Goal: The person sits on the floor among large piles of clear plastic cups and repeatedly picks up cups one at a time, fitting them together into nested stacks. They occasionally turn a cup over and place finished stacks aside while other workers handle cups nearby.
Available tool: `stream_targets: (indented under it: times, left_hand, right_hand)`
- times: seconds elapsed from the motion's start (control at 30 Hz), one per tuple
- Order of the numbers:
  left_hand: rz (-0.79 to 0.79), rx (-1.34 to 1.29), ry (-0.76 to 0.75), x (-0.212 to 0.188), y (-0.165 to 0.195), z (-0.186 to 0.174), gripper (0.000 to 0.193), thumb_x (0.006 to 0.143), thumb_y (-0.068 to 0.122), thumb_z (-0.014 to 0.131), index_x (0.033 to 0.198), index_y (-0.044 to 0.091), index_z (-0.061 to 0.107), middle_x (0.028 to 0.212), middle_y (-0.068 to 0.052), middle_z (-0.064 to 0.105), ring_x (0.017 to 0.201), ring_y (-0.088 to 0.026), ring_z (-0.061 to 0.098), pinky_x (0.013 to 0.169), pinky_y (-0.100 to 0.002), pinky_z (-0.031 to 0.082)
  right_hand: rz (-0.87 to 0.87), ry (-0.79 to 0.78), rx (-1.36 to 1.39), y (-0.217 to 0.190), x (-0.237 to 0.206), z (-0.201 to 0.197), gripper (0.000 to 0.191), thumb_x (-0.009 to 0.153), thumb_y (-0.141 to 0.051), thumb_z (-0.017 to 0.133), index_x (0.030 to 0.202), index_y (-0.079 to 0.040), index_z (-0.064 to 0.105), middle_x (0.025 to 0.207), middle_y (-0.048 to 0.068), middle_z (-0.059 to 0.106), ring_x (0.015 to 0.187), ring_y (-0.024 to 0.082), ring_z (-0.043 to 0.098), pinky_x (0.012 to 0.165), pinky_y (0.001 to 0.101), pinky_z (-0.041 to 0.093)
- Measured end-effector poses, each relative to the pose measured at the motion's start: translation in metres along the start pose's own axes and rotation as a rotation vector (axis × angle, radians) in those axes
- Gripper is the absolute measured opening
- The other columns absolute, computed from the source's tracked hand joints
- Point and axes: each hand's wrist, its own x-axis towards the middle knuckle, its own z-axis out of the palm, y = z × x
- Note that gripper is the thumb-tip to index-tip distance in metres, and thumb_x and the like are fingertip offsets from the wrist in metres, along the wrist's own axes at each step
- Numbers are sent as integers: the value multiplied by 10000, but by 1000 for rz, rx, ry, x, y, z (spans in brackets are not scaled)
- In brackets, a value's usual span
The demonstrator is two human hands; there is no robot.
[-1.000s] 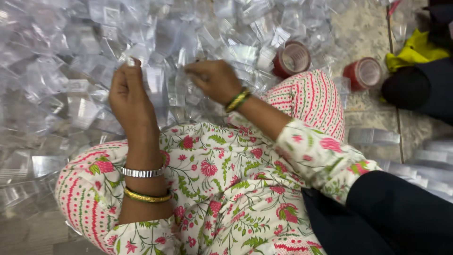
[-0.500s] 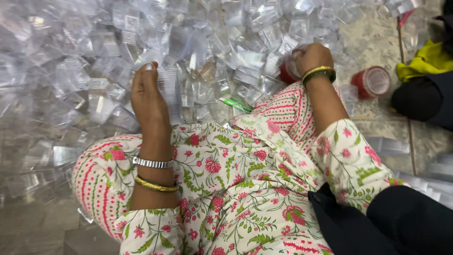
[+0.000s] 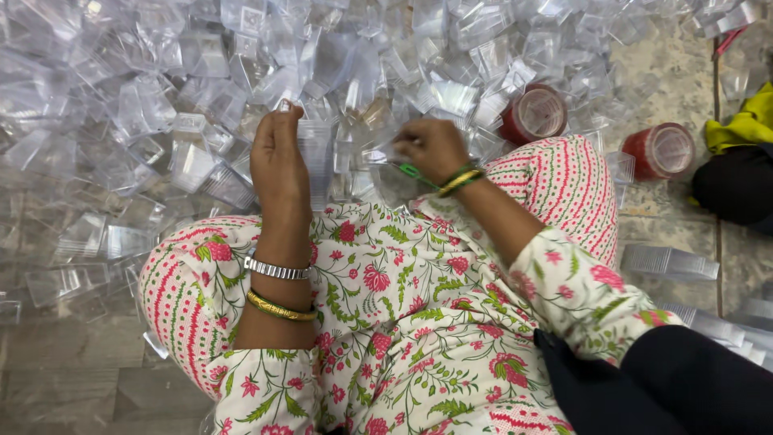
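A: Seated on the floor (image 3: pixel 72 379), knees spread, flowered cloth over the lap. Left hand (image 3: pixel 278 157) was raised upright at the near edge of the heap of clear plastic cups (image 3: pixel 161 89), fingers pressed together around a nested stack of cups (image 3: pixel 316 157) that stood on end against the palm.

B: Why upright?

A: My guess: held that way, the stack's open end faced the other hand, so loose cups could slide in. Judgement only.

B: And the right hand (image 3: pixel 431 145)?

A: Lay knuckles up just beside the stack, fingers curled down into the loose cups. It seemed to pinch one, but the fingertips were hidden; could not tell for certain what it gripped. Green and gold bangles (image 3: pixel 455 179) at that wrist, a metal watch (image 3: pixel 276 269) and gold bangle on the left.

B: Where did finished stacks sit?

A: Several long nested stacks (image 3: pixel 668 262) lay flat on the floor by the right knee, well apart from the heap, probably to keep sorted from unsorted.

B: Anything else?

A: Two red tape rolls (image 3: pixel 660 150), one at the heap's edge, one out on bare floor. Yellow cloth (image 3: pixel 745 125) at far right.
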Motion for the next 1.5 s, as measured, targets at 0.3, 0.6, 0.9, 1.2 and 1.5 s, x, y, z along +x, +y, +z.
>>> stream_targets:
  times: [0.3,0.6,0.9,1.2,1.5]
  left_hand:
    - [134,28,-9,0,17,6,262,1082,269,587,1107,30,690,890,78,587,800,0,447,695,-189,381]
    - [166,19,18,-1,21,-4,276,1098,276,584,1127,23,688,896,74,586,791,-4,449,684,-194,389]
    - [211,18,110,2,23,-10,302,1073,309,603,1140,28,692,897,65,642,797,-1,498,695,-193,435]
    - [7,351,59,-3,39,-10,380,932,390,689,1132,70,734,753,23,625,665,-52,498,582,-258,410]
    - [-130,720,-310,-13,53,0,485,880,493,671,1205,140,739,903,-145,742,834,-206,707,755,-344,535]
  right_hand:
    - [1,51,-467,-19,-11,15,181,834,-290,713,840,-135,807,807,147,733,742,371,701,689,496,563]
    - [-604,226,-206,-52,-18,10,58,895,-117,732,952,-106,732,887,89,745,777,301,720,708,433,570]
    - [-411,-47,-375,-63,7,77,156,854,-260,772,917,-118,768,777,112,724,703,340,696,631,459,539]
    - [27,-121,473,-14,12,49,192,881,-108,784,1064,-52,796,914,59,801,679,98,657,619,270,534]
    - [235,-112,892,-31,-16,-34,214,899,-49,746,1102,17,732,907,84,781,547,46,564,471,197,432]
